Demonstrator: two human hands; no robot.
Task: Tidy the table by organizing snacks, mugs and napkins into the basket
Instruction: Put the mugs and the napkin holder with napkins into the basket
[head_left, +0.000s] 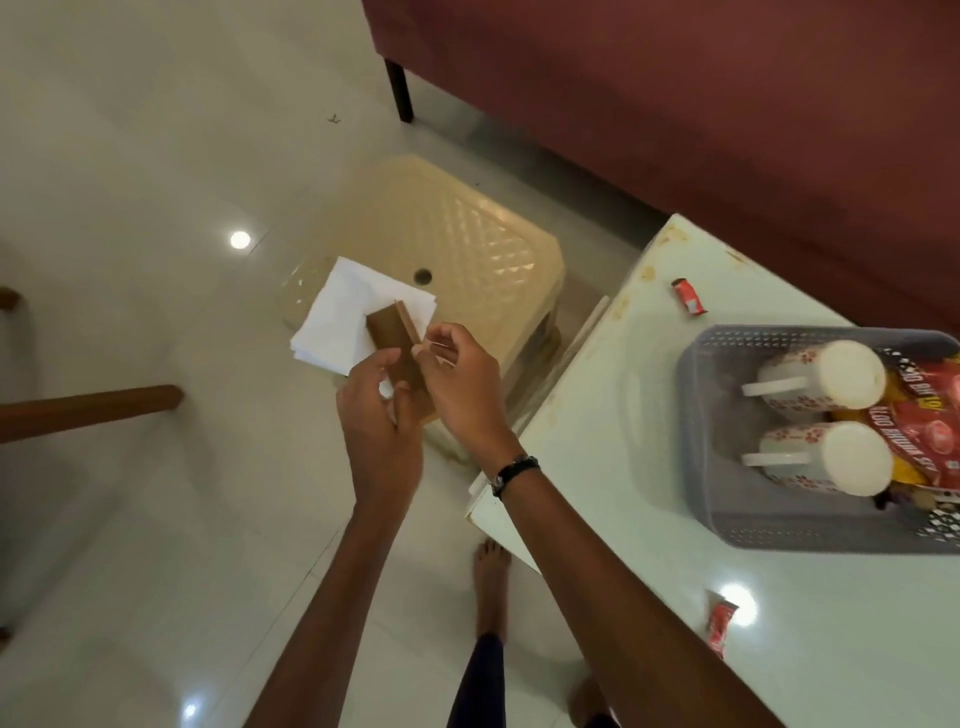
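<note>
Napkins (347, 325) on stool (467, 249); both hands' curled fingers (382, 364) grip brown holder (397, 338).

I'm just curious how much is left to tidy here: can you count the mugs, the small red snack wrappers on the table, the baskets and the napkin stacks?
Mugs: 2, both lying in the basket
Small red snack wrappers on the table: 2
Baskets: 1
Napkin stacks: 1, on the stool
Total: 6

Setting: home living room.
Glossy tiled floor (130, 182), maroon sofa (675, 104), plastic stool (467, 234) (cream, quilted top), desk (597, 441) with mugs (821, 374).
</note>
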